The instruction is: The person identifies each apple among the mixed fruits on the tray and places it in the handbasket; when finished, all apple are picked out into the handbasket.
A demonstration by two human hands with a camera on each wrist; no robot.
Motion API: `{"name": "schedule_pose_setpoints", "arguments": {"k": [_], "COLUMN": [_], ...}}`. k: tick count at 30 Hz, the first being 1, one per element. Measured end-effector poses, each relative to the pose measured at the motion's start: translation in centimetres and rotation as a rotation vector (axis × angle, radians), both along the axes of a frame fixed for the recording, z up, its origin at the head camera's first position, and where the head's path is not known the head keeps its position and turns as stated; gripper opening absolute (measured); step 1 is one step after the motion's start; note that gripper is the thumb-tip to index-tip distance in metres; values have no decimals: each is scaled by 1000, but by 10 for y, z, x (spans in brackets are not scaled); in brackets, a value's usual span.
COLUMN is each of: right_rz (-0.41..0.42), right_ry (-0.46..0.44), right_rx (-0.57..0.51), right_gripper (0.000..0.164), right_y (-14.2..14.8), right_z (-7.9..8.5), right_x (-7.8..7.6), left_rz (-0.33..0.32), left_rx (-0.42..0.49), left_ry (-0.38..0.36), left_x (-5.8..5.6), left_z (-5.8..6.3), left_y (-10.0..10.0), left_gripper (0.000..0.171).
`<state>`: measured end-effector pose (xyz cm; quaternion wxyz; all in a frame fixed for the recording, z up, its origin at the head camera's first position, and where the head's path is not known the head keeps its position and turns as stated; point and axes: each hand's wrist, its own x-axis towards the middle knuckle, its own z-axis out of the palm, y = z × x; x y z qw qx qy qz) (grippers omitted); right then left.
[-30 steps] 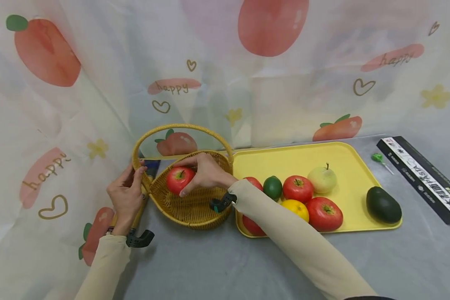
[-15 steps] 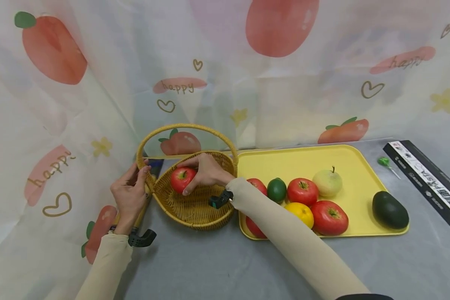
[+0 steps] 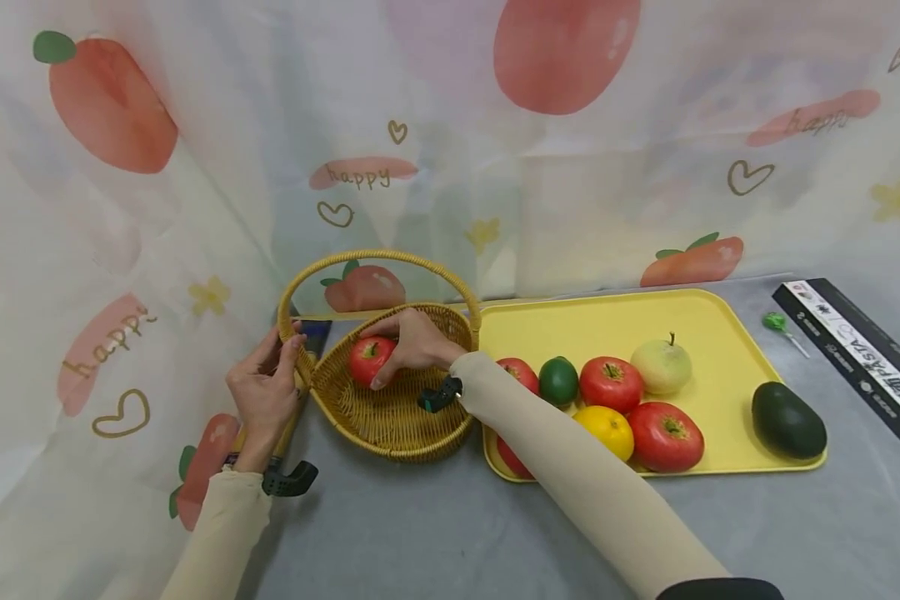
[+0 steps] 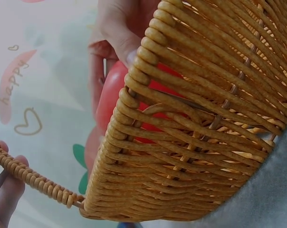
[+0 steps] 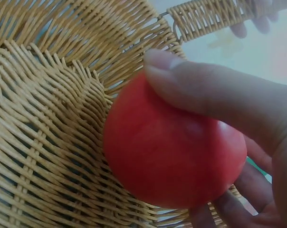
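Observation:
A yellow-brown wicker basket (image 3: 405, 429) with an arched handle stands left of the tray. My left hand (image 3: 265, 392) pinches the handle low on its left side, thumb in front. My right hand (image 3: 418, 340) reaches into the basket and grips a red apple (image 3: 367, 358) near the left inner wall. In the right wrist view the thumb lies over the apple (image 5: 172, 147) and the other fingers go round its far side. Through the weave in the left wrist view, part of the apple (image 4: 112, 95) shows above the rim.
A yellow tray (image 3: 540, 321) to the right bears several red apples (image 3: 667, 437), a lemon (image 3: 606, 429), a lime (image 3: 558, 382), a pale pear (image 3: 662, 367) and an avocado (image 3: 787, 419). Beyond lie a green lollipop (image 3: 776, 322) and a long black box (image 3: 858, 358). A dark-blue-and-yellow object (image 3: 315, 337) lies behind my left hand.
The whole view has shifted, so things sit slightly further right. Both hands keep their holds, on the handle and on the apple inside the basket.

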<state>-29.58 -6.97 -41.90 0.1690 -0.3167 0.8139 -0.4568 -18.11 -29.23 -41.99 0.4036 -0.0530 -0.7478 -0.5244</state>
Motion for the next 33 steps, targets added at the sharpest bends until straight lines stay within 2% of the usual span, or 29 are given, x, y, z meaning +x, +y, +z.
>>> {"name": "schedule_pose_setpoints", "arguments": {"k": [3,10,20,33], "right_rz": [10,8,9,12], "right_ry": [12,36,55,2], "right_rx": [17,41,66,77], "right_gripper": [76,75,77,79], "right_y": [1,0,-1,-1], "right_z": [0,-5,-5,-5], "right_x": [-3,-4,-8,-7], "left_rz": [-3,0,-3,-3], "left_rx": [1,8,-3,5], "left_ry": [5,-16,14,18], "left_x": [-2,0,-1,-1], "left_z": [1,-2,-1,0], "left_y": [2,2,1,2], "left_gripper": [35,35,34,36]}}
